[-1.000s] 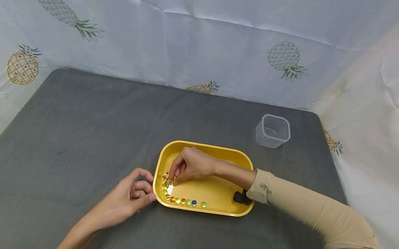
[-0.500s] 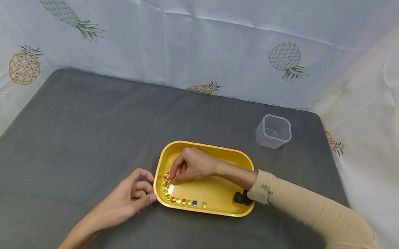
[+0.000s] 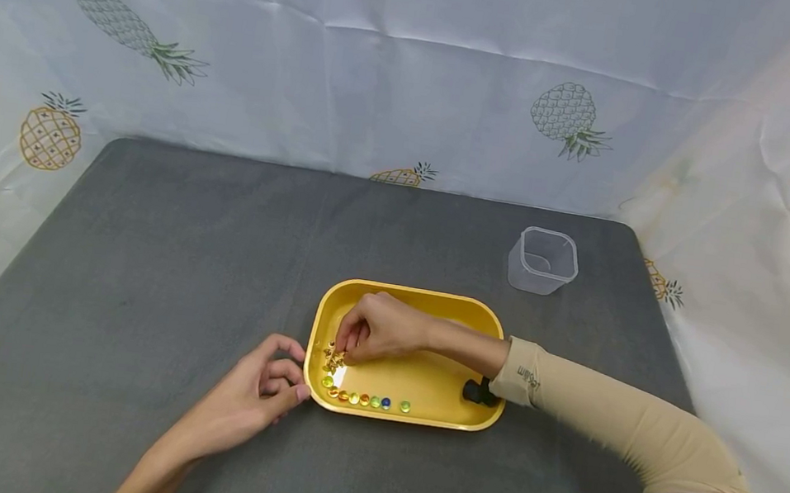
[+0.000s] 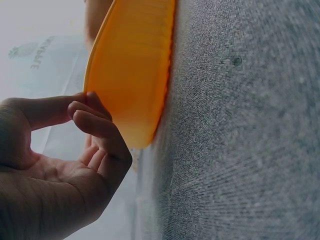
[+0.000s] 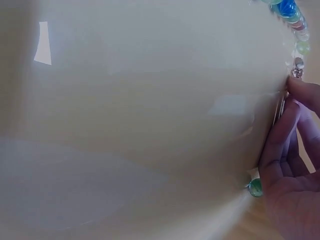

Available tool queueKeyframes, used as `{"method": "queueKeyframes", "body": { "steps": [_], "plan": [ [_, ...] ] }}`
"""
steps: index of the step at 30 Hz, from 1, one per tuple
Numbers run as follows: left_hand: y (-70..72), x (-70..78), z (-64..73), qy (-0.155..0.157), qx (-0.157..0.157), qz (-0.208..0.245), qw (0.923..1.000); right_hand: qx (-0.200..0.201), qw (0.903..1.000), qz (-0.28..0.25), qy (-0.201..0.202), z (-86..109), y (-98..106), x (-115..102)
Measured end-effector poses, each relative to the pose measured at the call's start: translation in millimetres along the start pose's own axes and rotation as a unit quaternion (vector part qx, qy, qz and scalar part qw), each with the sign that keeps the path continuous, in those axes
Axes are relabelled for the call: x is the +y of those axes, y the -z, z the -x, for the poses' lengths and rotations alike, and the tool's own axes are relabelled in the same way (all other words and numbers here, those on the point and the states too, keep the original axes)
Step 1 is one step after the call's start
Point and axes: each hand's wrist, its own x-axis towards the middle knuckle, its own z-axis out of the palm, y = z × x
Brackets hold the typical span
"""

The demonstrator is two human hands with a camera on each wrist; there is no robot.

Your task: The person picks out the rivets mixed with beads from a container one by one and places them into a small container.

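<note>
A yellow tray lies on the grey table. At its left end my left hand grips the near corner, thumb on the rim and the other fingers bent against the outer wall. My right hand reaches into the tray from the right, fingers curled down at a small heap of gold-coloured pieces. Thumb and forefinger are close together in the right wrist view; whether a piece is between them does not show clearly. Coloured glass marbles, among them a blue marble, line the tray's near side.
A clear plastic box without a lid stands at the back right of the table. Under the right wrist a black object shows over the tray's right end. Pineapple-printed cloth hangs behind and at the sides.
Both hands keep almost the same places. Slightly more of the gold-coloured heap shows beside my right fingertips. The whole head view has shifted a little.
</note>
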Motion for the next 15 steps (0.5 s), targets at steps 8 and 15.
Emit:
{"method": "queueKeyframes", "body": {
  "steps": [8, 15],
  "plan": [
    [0.2, 0.4, 0.8, 0.002, 0.001, 0.000, 1.0000, -0.005, 1.0000, 0.002, 0.003, -0.5, 1.3, -0.4],
    [0.7, 0.4, 0.7, 0.000, 0.000, -0.001, 1.0000, -0.024, 0.9993, -0.027, -0.001, 1.0, 4.5, -0.9]
  ]
}}
